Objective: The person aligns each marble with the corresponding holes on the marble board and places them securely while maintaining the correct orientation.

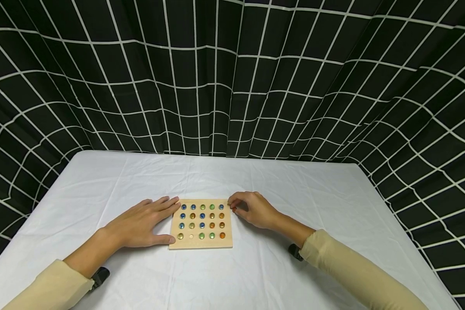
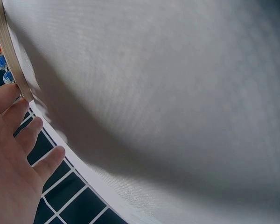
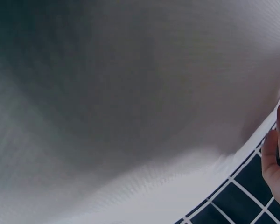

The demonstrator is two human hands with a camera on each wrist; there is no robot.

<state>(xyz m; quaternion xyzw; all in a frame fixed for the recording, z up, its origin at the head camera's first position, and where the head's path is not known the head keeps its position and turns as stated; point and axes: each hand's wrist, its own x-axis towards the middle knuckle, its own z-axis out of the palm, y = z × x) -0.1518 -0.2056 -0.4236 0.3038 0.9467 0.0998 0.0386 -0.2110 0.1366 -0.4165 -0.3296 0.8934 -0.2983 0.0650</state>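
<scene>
A pale wooden board [image 1: 197, 244] lies flat on the table, bearing rows of glass marbles in blue, green, amber and orange. In its front row, second from the left, the wood of a round hollow [image 1: 191, 236] shows. My left hand [image 1: 139, 221] rests at the board's left side with fingers spread and fairly straight, the fingertips and thumb touching its edge. Just off the far right corner, my right hand [image 1: 255, 209] pinches an orange-red marble [image 1: 234, 209] between thumb and fingers. The left wrist view catches the board's side [image 2: 11, 51] and several marbles; the right wrist view shows only part of the right hand.
A white cloth [image 1: 294, 193] covers the table, slightly creased. Behind and along the sides hangs a black curtain [image 1: 201, 86] with a white grid. Dark devices are strapped at both wrists, below the beige sleeves [image 1: 356, 262].
</scene>
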